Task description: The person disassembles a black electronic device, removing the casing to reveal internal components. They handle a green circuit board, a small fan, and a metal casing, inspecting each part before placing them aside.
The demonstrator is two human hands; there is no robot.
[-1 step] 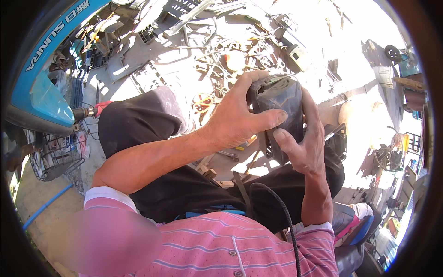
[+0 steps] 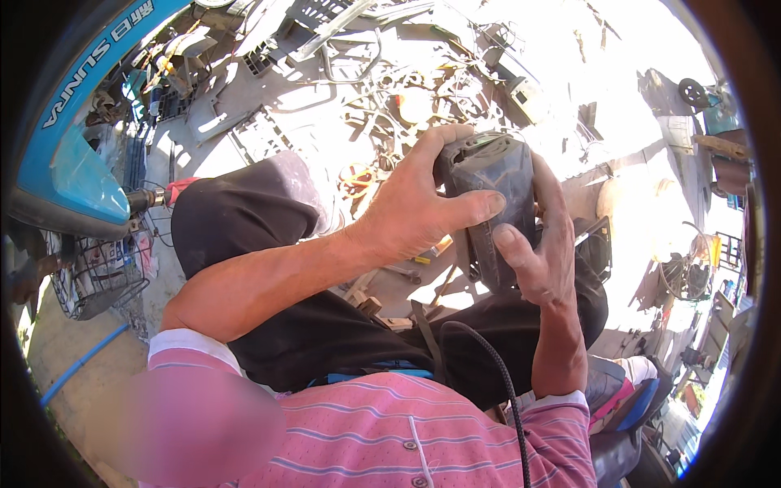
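Note:
Between both hands, above my right thigh, is a dark grey, dusty plastic casing shaped like a long box. Its upper end shows a gap or slot along a ridged edge. My left hand grips its left side, with the thumb lying across the face and the fingers over the far edge. From the right, my right hand wraps it, fingers along the side and thumb raised near the front face. The casing's underside is hidden, so what it contains cannot be seen.
A heap of scrap metal and plastic parts covers the ground ahead. At the left stands a blue scooter panel above a wire basket. A wrench and wood blocks lie between my legs. A blue hose runs at lower left.
My right thumb has shifted slightly right and up along the casing. The casing and my left hand stay almost in place.

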